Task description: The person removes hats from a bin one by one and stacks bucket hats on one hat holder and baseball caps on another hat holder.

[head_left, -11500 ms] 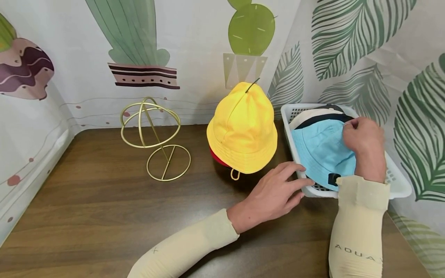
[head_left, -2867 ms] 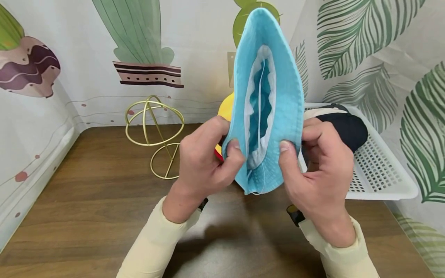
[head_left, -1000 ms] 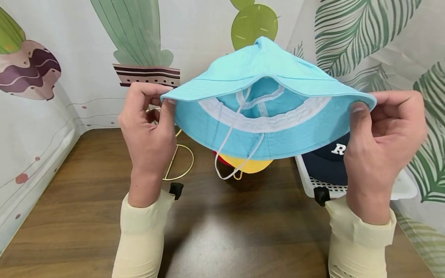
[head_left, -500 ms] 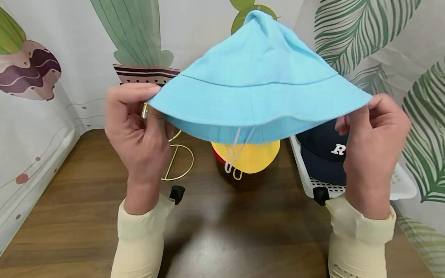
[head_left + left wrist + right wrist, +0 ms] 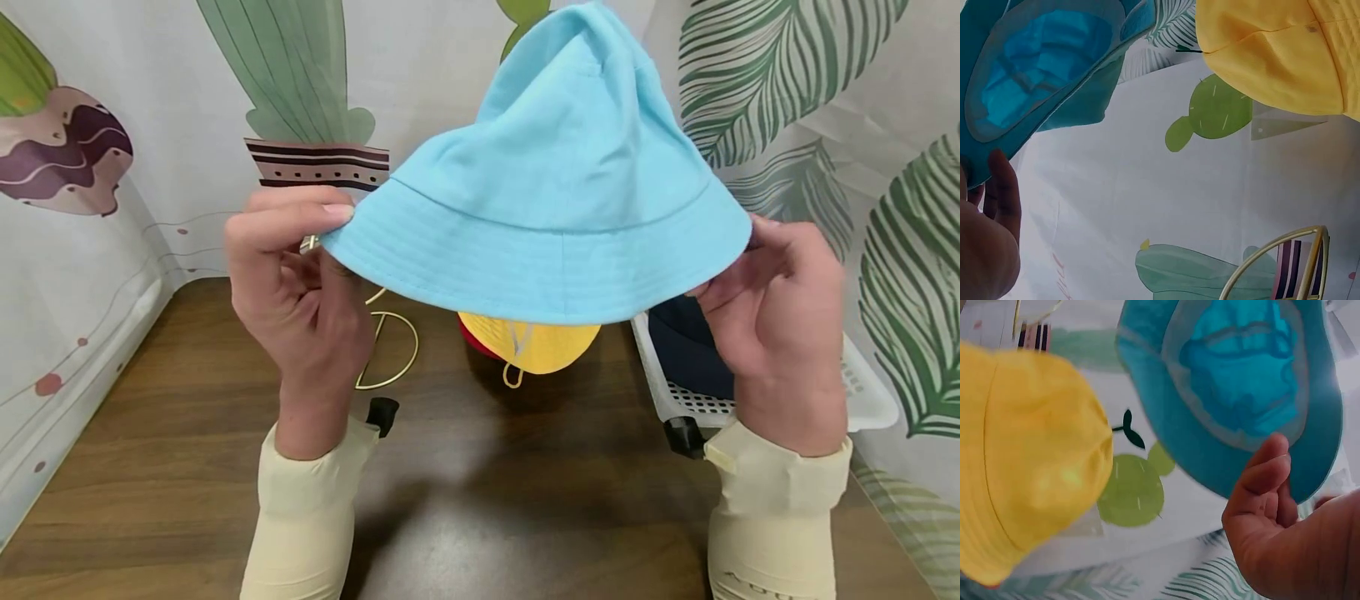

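A light blue bucket hat (image 5: 570, 183) is held up over the table, crown upward and slightly creased. My left hand (image 5: 300, 300) pinches its brim at the left side. At the opposite side my right hand (image 5: 787, 333) grips the brim, its fingers partly beneath it. The wrist views look into the hat's underside, where a pale inner band (image 5: 1210, 428) circles the lining. Behind it, mostly covered in the head view, a yellow bucket hat (image 5: 558, 346) sits on top of something red (image 5: 474, 340). The hat's white cord (image 5: 519, 337) hangs below the brim.
At right, a white plastic basket (image 5: 652, 375) holds a dark navy cap (image 5: 686, 350), partly behind my right hand. A gold wire stand (image 5: 417, 343) is at left, largely hidden by my left hand. Printed fabric (image 5: 442, 75) hangs behind the brown wooden table (image 5: 525, 467).
The blue hat came out of the basket, was spread by both hands, and has tipped from showing its inside to showing its outside. Lately my right hand has moved inward.
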Motion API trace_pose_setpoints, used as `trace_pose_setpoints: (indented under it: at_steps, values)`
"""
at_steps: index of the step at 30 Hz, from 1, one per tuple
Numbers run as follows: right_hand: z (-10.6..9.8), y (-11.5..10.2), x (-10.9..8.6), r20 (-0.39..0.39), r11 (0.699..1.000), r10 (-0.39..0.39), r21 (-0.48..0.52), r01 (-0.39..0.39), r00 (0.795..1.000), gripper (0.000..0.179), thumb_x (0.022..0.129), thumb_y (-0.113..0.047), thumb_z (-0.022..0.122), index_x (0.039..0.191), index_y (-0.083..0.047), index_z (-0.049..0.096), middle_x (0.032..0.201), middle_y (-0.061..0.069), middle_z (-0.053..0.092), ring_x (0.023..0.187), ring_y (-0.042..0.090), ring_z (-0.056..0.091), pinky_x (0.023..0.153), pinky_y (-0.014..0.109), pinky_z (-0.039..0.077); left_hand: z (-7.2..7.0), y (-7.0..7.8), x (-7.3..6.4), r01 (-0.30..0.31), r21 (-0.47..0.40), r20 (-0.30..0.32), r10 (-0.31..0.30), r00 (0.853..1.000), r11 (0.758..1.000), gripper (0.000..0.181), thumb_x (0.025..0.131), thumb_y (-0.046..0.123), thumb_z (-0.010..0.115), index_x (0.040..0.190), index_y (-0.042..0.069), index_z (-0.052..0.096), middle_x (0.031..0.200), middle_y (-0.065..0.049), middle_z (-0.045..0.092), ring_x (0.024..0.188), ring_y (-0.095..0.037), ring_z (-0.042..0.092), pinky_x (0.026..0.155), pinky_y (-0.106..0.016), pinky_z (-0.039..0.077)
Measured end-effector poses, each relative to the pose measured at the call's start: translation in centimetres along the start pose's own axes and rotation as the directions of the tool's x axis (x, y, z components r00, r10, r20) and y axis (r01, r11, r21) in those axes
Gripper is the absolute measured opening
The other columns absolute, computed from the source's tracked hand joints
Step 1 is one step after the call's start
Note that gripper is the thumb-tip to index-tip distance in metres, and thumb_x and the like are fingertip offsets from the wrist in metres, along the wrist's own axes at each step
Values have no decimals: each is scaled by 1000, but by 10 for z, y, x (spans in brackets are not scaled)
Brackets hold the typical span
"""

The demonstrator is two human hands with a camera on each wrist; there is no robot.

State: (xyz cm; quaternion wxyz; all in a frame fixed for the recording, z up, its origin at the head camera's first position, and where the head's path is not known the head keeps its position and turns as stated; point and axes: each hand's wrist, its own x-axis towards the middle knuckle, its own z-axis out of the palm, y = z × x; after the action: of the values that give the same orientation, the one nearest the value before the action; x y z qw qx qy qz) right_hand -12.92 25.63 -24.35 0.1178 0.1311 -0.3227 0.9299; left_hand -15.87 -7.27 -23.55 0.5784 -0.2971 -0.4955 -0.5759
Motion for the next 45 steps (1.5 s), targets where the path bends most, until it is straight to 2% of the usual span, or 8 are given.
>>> trace_pose_setpoints:
  at_steps: [4, 13, 19, 23, 27, 32, 39, 45]
  values:
    - [-1, 2, 3, -13, 980, 61, 193, -57, 998, 44, 109, -14, 39, 76, 11, 54, 74, 24, 64, 60, 38, 63, 54, 49, 56, 0, -2, -1, -4, 5, 27, 4, 1000, 1000, 9, 96, -11, 64, 91, -8, 57, 92, -24, 59, 81, -30, 57, 57, -14, 28]
    - [7, 11, -2, 11, 988, 16, 151, -17, 1000, 33, 112, -3, 38, 99, 16, 63, 88, 25, 68, 74, 34, 68, 65, 43, 59, 1, -1, 1, 18, 37, 6, -18, 1000, 999, 11, 97, -3, 61, 90, -11, 60, 83, -18, 53, 75, -16, 45, 63, -18, 27]
    - [7, 12, -2, 45, 996, -17, 89, 13, 999, 28, 112, -2, 41, 92, 12, 55, 87, 24, 65, 70, 32, 62, 59, 37, 53, -2, 5, 2, 230, -65, 0, -230, 973, 971, 19, 91, -4, 65, 84, -12, 49, 77, -10, 59, 59, -13, 47, 54, -16, 31]
    - [8, 13, -3, 46, 999, -40, 37, 39, 998, 24, 111, -2, 46, 90, 9, 51, 85, 21, 62, 65, 29, 55, 54, 31, 43, -4, 6, 3, 361, -83, 15, -361, 933, 929, 32, 90, -4, 62, 71, -9, 36, 64, -5, 51, 54, -13, 43, 50, -19, 30]
    - [10, 14, -2, 55, 998, -60, 26, 58, 997, 22, 110, -2, 48, 91, 8, 50, 87, 20, 59, 66, 28, 53, 54, 30, 40, -8, 7, 3, 482, -34, 65, -479, 875, 876, 24, 92, 0, 67, 71, -10, 58, 62, -5, 59, 51, -14, 48, 52, -22, 42]
    - [11, 16, -2, 29, 996, -83, -13, 84, 996, 19, 109, -4, 53, 93, 6, 51, 88, 18, 58, 67, 26, 53, 54, 28, 41, -8, 7, 3, 662, -117, 176, -641, 747, 740, 12, 97, 5, 69, 91, -3, 75, 78, -11, 71, 64, -24, 65, 64, -34, 61]
    - [10, 23, 3, -17, 995, -89, -56, 88, 996, 16, 107, -4, 59, 94, 5, 53, 92, 17, 61, 70, 25, 57, 53, 28, 44, -5, 4, 3, 809, -230, 270, -764, 586, 540, 35, 99, 2, 41, 109, -7, 74, 93, -14, 71, 72, -26, 69, 69, -38, 63]
    - [9, 30, 7, -49, 991, -102, -89, 97, 994, 18, 107, -6, 59, 93, 3, 53, 93, 15, 61, 72, 24, 59, 55, 28, 46, -1, -5, -3, 816, -261, 249, -781, 572, 515, 26, 109, 13, 53, 116, -1, 73, 98, -11, 72, 78, -22, 72, 75, -33, 63]
